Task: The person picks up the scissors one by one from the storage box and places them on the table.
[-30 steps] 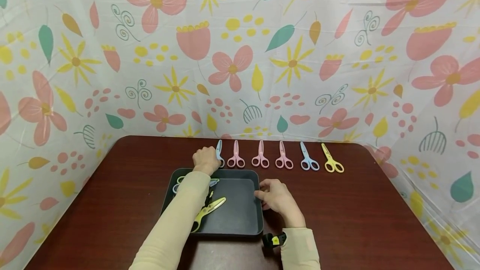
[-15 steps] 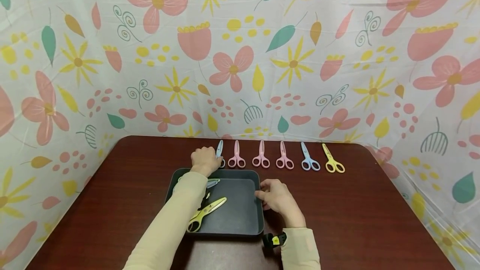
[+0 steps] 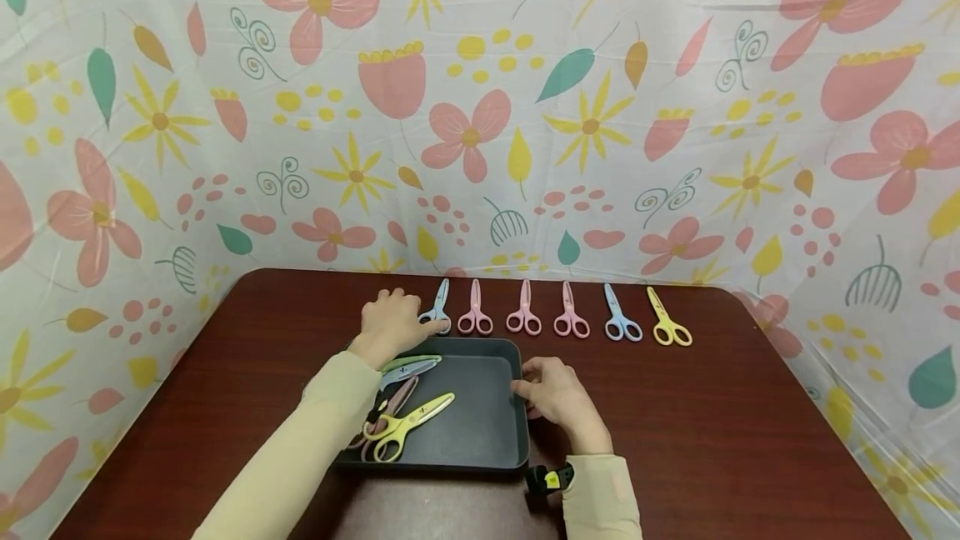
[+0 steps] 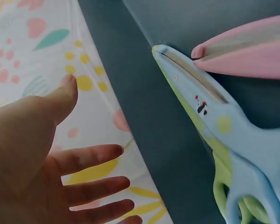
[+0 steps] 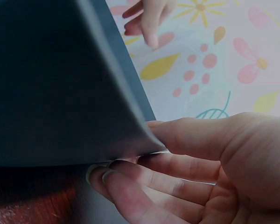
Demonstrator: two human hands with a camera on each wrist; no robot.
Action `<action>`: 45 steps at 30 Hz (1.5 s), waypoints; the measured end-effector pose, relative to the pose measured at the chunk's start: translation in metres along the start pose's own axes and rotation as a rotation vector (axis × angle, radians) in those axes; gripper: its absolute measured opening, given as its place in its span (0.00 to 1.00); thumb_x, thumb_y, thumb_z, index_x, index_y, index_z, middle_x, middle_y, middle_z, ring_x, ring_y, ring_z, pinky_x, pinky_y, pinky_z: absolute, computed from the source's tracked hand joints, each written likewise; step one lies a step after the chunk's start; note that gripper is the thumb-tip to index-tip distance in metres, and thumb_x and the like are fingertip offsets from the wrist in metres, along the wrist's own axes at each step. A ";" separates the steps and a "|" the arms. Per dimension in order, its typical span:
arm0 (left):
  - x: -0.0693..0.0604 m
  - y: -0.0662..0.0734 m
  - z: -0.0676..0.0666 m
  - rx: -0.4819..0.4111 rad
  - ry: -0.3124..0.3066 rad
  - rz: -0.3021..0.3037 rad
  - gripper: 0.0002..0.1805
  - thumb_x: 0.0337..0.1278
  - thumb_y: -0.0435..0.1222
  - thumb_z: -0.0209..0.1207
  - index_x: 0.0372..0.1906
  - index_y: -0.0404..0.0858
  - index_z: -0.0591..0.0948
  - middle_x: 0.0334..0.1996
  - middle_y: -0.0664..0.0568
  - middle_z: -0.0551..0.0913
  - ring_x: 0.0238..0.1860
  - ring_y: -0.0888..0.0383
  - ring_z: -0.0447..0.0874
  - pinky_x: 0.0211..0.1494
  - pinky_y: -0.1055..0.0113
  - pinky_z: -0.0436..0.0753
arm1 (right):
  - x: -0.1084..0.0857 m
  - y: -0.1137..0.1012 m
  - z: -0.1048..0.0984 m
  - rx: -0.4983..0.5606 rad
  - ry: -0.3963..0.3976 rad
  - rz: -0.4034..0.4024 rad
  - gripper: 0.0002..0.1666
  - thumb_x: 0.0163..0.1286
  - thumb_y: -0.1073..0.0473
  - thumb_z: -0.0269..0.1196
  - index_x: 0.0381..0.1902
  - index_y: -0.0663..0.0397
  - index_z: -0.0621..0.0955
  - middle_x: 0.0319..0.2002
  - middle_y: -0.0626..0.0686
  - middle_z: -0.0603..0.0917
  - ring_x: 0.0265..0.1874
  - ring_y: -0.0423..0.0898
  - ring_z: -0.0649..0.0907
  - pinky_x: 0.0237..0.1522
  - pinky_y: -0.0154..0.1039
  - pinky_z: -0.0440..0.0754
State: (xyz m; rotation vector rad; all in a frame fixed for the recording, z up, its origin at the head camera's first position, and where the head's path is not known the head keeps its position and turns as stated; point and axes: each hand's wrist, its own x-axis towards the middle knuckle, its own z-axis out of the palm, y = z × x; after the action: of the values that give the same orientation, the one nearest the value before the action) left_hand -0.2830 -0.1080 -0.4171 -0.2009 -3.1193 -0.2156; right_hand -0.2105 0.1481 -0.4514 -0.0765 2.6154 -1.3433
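My left hand (image 3: pixel 392 325) hovers over the tray's back left rim with its fingers straight and spread, holding nothing. Its thumb is beside the handles of a pair of blue scissors (image 3: pixel 441 302), the leftmost in a row. With thumb at the rim and fingers underneath, my right hand (image 3: pixel 558 397) grips the right side of the dark grey tray (image 3: pixel 491 440). At the tray's left lie yellow scissors (image 3: pixel 420 417), pink scissors (image 3: pixel 403 394), and blue scissors (image 4: pixel 214 102) over green scissors (image 4: pixel 221 163). My left forearm hides part of the tray.
Rightward along the table's back edge, the row continues with pink scissors (image 3: pixel 476 307), more pink scissors (image 3: pixel 524 307), third pink scissors (image 3: pixel 569 311), blue scissors (image 3: pixel 618 315) and yellow scissors (image 3: pixel 663 319). A flowered curtain (image 3: pixel 480 107) hangs behind the table (image 3: pixel 720 440).
My left hand has uncurled beside the leftmost blue scissors and drawn back to the left, leaving their handles in sight on the table. The right hand stays at the tray.
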 end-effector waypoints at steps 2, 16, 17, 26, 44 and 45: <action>-0.009 -0.002 -0.002 0.017 -0.011 0.036 0.41 0.48 0.70 0.59 0.54 0.40 0.82 0.46 0.44 0.77 0.49 0.44 0.72 0.47 0.46 0.74 | 0.000 0.001 -0.001 -0.002 -0.001 -0.001 0.18 0.64 0.64 0.66 0.49 0.69 0.80 0.29 0.55 0.84 0.20 0.48 0.85 0.26 0.45 0.83; -0.069 -0.007 -0.006 0.011 0.004 0.247 0.38 0.36 0.66 0.69 0.52 0.47 0.84 0.48 0.50 0.78 0.51 0.47 0.73 0.47 0.46 0.74 | 0.000 0.001 -0.001 0.001 0.001 -0.001 0.18 0.64 0.64 0.66 0.50 0.69 0.80 0.28 0.54 0.84 0.20 0.49 0.84 0.26 0.45 0.83; -0.072 -0.006 -0.005 0.006 0.004 0.258 0.37 0.36 0.66 0.69 0.52 0.47 0.84 0.48 0.51 0.79 0.50 0.48 0.74 0.47 0.47 0.74 | 0.000 0.001 -0.001 0.002 0.003 -0.003 0.18 0.64 0.64 0.66 0.50 0.69 0.80 0.28 0.54 0.84 0.20 0.48 0.84 0.26 0.45 0.83; -0.098 -0.009 0.002 -0.002 0.070 0.368 0.30 0.33 0.61 0.73 0.42 0.46 0.87 0.37 0.54 0.81 0.42 0.50 0.78 0.40 0.50 0.77 | -0.001 0.000 -0.002 0.005 0.012 -0.008 0.19 0.64 0.63 0.66 0.50 0.70 0.80 0.27 0.54 0.84 0.19 0.49 0.84 0.26 0.45 0.83; -0.123 -0.030 0.016 0.013 0.095 0.400 0.21 0.30 0.48 0.78 0.18 0.50 0.73 0.18 0.63 0.67 0.21 0.63 0.68 0.22 0.61 0.67 | 0.000 0.000 0.000 0.013 0.008 0.001 0.19 0.64 0.63 0.66 0.50 0.69 0.80 0.27 0.54 0.84 0.20 0.49 0.85 0.26 0.45 0.83; -0.123 -0.032 0.017 0.012 0.094 0.403 0.21 0.29 0.48 0.78 0.17 0.51 0.73 0.17 0.63 0.66 0.20 0.63 0.67 0.22 0.62 0.67 | 0.000 0.000 0.000 0.012 0.007 0.004 0.19 0.64 0.63 0.66 0.50 0.69 0.80 0.27 0.54 0.84 0.20 0.49 0.85 0.27 0.45 0.83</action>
State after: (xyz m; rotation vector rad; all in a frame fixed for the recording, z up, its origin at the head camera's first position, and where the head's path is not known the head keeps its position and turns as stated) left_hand -0.1648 -0.1522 -0.4408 -0.7814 -2.9030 -0.1926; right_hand -0.2102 0.1483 -0.4513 -0.0642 2.6117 -1.3605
